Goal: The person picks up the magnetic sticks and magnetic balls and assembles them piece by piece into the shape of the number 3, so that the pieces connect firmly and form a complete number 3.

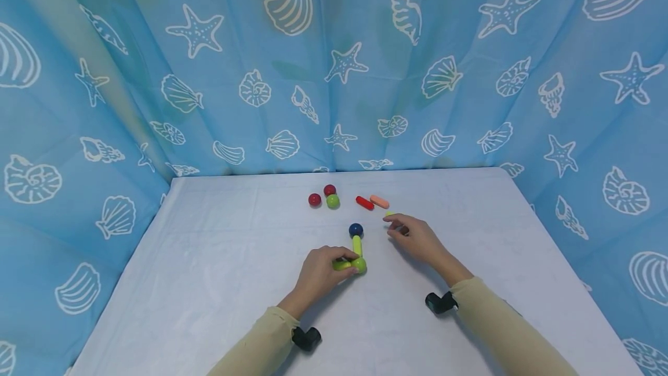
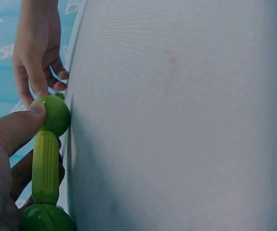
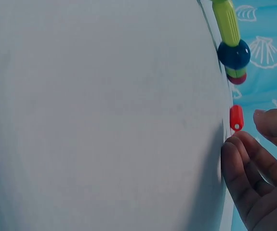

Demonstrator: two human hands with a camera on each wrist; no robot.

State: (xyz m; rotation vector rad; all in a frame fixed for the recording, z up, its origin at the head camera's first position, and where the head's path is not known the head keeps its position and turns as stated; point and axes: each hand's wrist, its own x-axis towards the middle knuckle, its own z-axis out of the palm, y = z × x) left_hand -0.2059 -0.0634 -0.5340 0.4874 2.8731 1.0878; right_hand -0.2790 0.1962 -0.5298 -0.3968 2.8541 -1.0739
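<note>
My left hand (image 1: pixel 325 270) pinches a joined toy piece, its thumb pressed on a green ball (image 1: pixel 359 265). One yellow-green rod (image 1: pixel 357 246) leads from that ball to a dark blue ball (image 1: pixel 356 229). A second yellow-green rod (image 2: pixel 46 166) runs back toward the palm and ends in another green ball (image 2: pixel 46 219), hidden by the hand in the head view. On the right, my right hand (image 1: pixel 417 239) hovers over the table with loosely bent fingers, thumb apart from them and nothing between. Just past its fingertips shows the tip of a yellow-green piece (image 1: pixel 389 213).
Farther back lie a red rod (image 1: pixel 365 203) and an orange-pink rod (image 1: pixel 379 201). Left of them are two red balls (image 1: pixel 315 200) and a loose green ball (image 1: pixel 333 201). A blue shell-print curtain (image 1: pixel 334 74) hangs behind the white-covered table (image 1: pixel 219 237).
</note>
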